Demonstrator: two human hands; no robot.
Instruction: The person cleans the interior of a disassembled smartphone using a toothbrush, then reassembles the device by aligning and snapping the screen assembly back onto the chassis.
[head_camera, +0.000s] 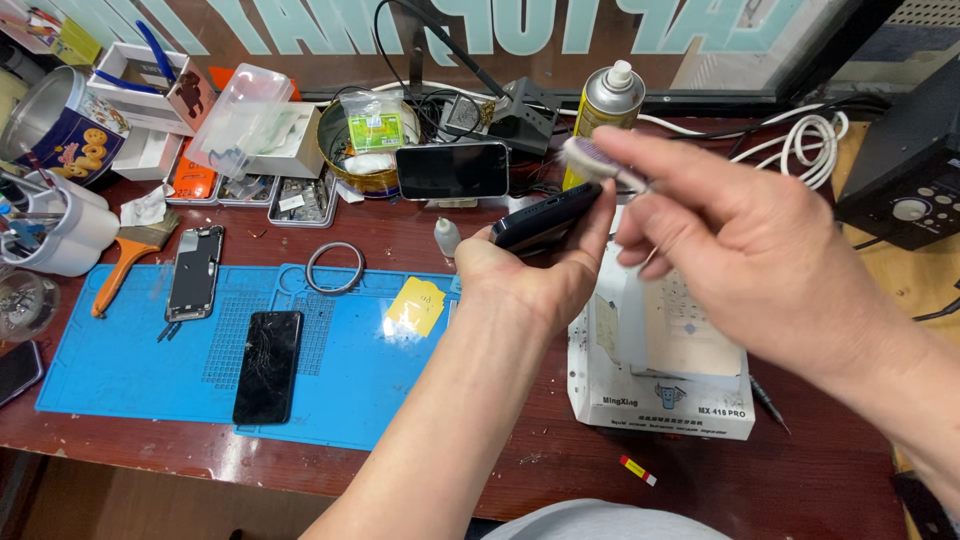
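- Reddish worktop (480, 460), cluttered; blue mat (130, 360) at left carries a cracked phone (268, 365).
- Left hand (530, 275), right of the mat, closed around a dark phone body (545, 218); lower end hidden by fingers.
- Right hand (740, 250) pinches a small brush (590, 160), blurred, just above the phone body.
- White box (660, 370) partly hidden beneath both hands.

two bare hands are in view, the left hand (535, 275) and the right hand (740, 250). five phones show: one dark phone (545, 218) held up, one cracked phone (268, 366) and one opened phone (194, 271) on the single blue mat (120, 360), one propped phone (452, 170), one phone at the table edge (18, 368). one spray can (606, 105), one paintbrush (132, 256), one metal ring (334, 267), one yellow note (416, 305).
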